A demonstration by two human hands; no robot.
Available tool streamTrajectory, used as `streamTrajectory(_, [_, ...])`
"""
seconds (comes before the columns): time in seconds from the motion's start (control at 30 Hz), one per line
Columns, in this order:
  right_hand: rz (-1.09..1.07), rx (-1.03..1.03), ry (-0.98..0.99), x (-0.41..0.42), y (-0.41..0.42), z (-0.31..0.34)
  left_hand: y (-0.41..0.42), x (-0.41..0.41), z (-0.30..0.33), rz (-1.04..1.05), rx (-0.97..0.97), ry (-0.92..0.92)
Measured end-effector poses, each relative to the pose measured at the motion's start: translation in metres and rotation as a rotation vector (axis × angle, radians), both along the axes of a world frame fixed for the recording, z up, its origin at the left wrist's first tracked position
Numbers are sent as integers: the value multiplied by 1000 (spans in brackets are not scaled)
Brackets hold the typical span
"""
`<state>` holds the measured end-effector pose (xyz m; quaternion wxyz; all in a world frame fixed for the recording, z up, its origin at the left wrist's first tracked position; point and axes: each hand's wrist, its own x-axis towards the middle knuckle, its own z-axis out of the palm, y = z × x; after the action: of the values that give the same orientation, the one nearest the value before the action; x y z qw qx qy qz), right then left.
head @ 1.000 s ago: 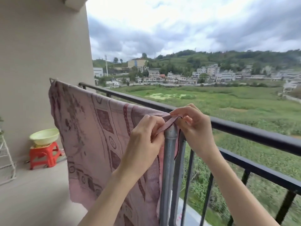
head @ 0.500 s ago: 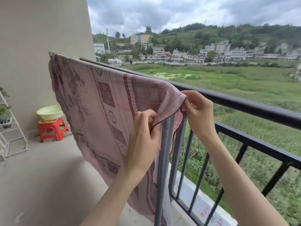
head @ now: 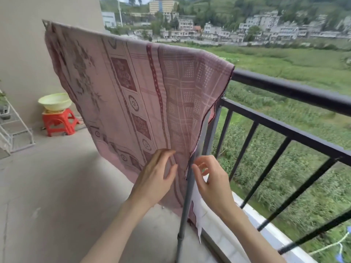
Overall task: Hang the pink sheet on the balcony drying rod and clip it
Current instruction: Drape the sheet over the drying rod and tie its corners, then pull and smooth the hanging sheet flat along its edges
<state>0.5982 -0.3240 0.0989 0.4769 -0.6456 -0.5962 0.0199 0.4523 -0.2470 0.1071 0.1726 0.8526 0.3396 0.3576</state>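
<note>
Smoothing the hung pink sheet (head: 133, 88)
Left hand (head: 155, 179) and right hand (head: 212, 183) are open, holding nothing; clips probably come next.

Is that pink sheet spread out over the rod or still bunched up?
Spread out. The pink sheet hangs flat, draped over the top, its pattern showing across the full width.

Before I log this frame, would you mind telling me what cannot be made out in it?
- Drying rod: in the head view the pink sheet drapes over it, so the rod itself is hidden.
- Clips: none visible; any on the far side would be hidden by the sheet.
- Grey pole: its foot is cut off by the bottom edge.
- Left hand and right hand: fingers spread near the sheet's edge; contact is unclear.
</note>
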Motion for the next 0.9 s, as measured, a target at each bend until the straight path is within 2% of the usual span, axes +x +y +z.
streamTrajectory(0.17, [108, -293, -187, -39, 12, -3, 29, -63, -26, 64, 79, 216])
streamTrajectory(0.27, [170, -346, -257, -79, 40, -2, 50, -113, -31, 135, 58, 255])
streamTrajectory(0.47, [233, -474, -359, -202, 129, -17, 108, -254, -36, 277, -123, 297])
streamTrajectory(0.67, [295, -425, -403, -317, 227, -12, 183, -389, -23, 493, -67, 332])
streamTrajectory(0.9, [361, -442, -388, -385, 329, -19, 254, -467, -48, 556, -189, 346])
